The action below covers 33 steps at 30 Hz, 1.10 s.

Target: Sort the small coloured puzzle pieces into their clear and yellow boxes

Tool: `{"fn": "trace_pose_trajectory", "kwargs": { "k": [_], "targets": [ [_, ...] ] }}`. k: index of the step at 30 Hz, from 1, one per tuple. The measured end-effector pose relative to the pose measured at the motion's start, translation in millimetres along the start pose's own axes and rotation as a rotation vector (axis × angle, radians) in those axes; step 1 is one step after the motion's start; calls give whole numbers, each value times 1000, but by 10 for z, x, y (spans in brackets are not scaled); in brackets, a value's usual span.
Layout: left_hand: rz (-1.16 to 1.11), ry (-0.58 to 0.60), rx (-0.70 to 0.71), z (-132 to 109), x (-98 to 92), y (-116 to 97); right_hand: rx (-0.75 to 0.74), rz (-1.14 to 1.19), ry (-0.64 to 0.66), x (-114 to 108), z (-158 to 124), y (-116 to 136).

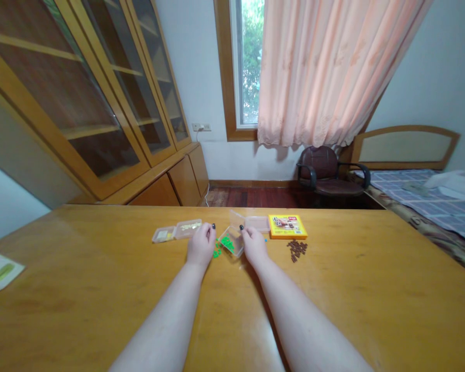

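My right hand (254, 245) pinches the right edge of a clear plastic box (237, 250), which is tilted over the table. Small bright green pieces (227, 243) show in the box or through its clear wall; I cannot tell which. More loose green pieces (216, 253) lie on the tabletop between my hands. My left hand (201, 245) is closed just left of them, thumb and fingers together, and whatever it may hold is hidden. Behind it stands an open clear case (182, 231) with pale pieces inside.
A yellow box (288, 227) with a printed picture lies right of my right hand, with a pile of brown pieces (295, 249) before it. Another clear container (258, 223) sits behind my right hand. The wooden table (139, 299) has a white object (0, 271) at its left edge.
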State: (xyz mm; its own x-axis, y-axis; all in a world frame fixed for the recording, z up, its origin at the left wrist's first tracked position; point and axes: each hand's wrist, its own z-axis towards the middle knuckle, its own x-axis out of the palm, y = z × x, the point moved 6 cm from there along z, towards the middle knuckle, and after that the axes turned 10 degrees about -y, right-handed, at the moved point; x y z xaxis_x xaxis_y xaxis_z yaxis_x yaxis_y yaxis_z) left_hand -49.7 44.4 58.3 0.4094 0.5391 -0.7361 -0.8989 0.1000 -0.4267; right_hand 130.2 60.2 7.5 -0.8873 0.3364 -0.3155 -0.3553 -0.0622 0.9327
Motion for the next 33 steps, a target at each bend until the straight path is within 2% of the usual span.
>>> {"fn": "trace_pose_trajectory", "kwargs": {
  "k": [2, 4, 9, 12, 22, 28, 33],
  "targets": [
    [-139, 26, 98, -25, 20, -93, -5, -2, 1, -7, -7, 18],
    [-187, 54, 94, -36, 67, -99, -1, -6, -4, -18, -8, 31],
    [137, 144, -144, -20, 187, 144, 1, 38, -21, -59, 2, 63],
    [278, 241, -172, -41, 240, 216, 15, 62, -31, -78, 3, 65],
    [455, 414, 65, -149, 332, 46, 10, 48, -30, -69, -7, 78],
    [403, 430, 124, -164, 340, -13, 23, 53, -29, -67, -8, 64],
    [409, 457, 111, -166, 338, -32, 13, 54, -33, -73, -6, 72]
  ]
}}
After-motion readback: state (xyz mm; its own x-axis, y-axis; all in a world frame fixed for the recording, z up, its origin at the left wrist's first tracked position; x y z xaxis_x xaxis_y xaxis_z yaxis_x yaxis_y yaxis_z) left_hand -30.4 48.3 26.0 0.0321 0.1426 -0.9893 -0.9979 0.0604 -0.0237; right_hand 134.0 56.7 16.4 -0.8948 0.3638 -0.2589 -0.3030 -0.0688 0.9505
